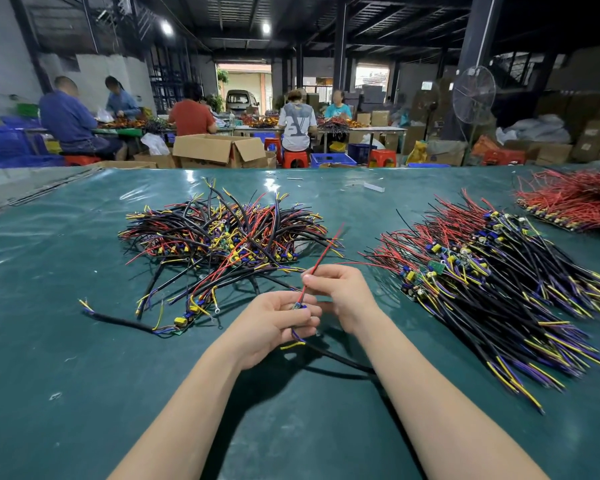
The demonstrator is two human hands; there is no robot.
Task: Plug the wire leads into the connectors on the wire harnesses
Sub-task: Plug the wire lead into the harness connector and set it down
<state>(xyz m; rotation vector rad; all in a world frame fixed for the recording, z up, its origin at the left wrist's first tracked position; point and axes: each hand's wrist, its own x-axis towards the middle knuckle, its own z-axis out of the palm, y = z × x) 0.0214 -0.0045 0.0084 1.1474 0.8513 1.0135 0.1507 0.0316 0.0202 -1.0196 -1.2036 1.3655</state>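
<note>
1. Harness (pixel 174 323) number one is lying by itself at the left of the green table mat (pixel 66 375). Its black cable is running off to the left, and small yellow parts are sitting on its board end.
2. Just behind it, a tangled pile (pixel 222 233) of black, red, yellow and purple harnesses is sprawling across the middle-left of the mat (proper spaghetti).
3. The left hand (pixel 278 320) is gripping a second harness (pixel 300 307) by its little board end. The fingers are curling round it and the thumb is pressing on top, above the mat in front of the pile. Its black cable (pixel 340 360) is trailing down onto the mat and running right, under the right forearm.
4. A red wire lead (pixel 321 258) is tilting up and to the right from that board end. Its lower tip is meeting the board between the two hands (can't tell if it's actually seated).
5. The right hand (pixel 340 292) is pinching the lead between thumb and forefinger just above the board. The other fingers are curling in loosely, right beside the left hand.
6. A tidier stack (pixel 482 282) of harnesses is lying to the right, with yellow and purple ends pointing toward the near right corner.
7. A heap of red leads (pixel 575 202) is sitting far right at the back, partly cut off by the edge.
</note>
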